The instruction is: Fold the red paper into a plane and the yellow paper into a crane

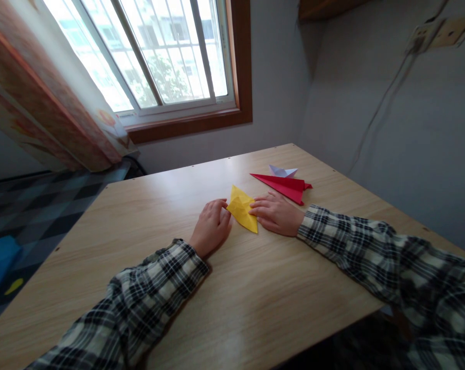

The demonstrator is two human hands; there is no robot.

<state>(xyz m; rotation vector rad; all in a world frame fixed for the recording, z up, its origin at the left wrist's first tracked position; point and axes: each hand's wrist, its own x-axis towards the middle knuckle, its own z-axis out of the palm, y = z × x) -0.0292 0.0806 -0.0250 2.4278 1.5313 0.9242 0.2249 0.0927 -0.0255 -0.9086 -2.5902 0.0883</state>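
Note:
A piece of yellow folded paper (242,206) lies on the wooden table, pointed at its top and bottom, with creases across its middle. My left hand (213,223) is at its left corner, fingers curled and closed on the paper's edge. From the other side, my right hand (278,213) rests with its fingers stretched over the paper's right edge. Its thumb lies low, close to the tabletop. Just beyond the right hand is a red paper plane (284,187), and behind that a pale lilac paper boat (283,171).
The light wooden table (232,298) has its far corner near the walls. A barred window (171,56) and a patterned curtain (63,97) are at the back left. On the right wall, a cable hangs from a socket (421,38). A blue object (1,257) is at the far left.

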